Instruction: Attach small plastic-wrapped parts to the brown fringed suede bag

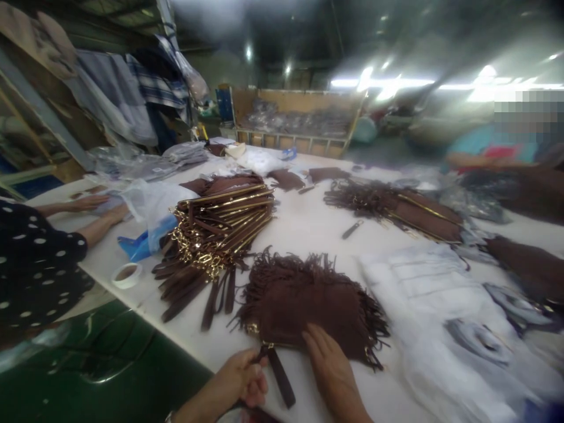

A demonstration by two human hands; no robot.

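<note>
A brown fringed suede pouch (304, 299) lies on the white table (304, 226) right in front of me. My left hand (242, 376) is closed in a pinch on the pouch's dark strap (279, 376) where it joins the gold clasp at the near corner. My right hand (328, 364) lies flat with its fingers stretched out on the pouch's near edge. A stack of similar brown pouches with gold bars and chains (218, 232) sits just to the left.
Another pile of brown pouches (396, 205) lies at the far right, and clear plastic bags (445, 305) cover the right side. A tape roll (126, 274) sits near the left edge. A person in a dotted sleeve (35, 270) works at the left. Another person (497, 150) is at the far right.
</note>
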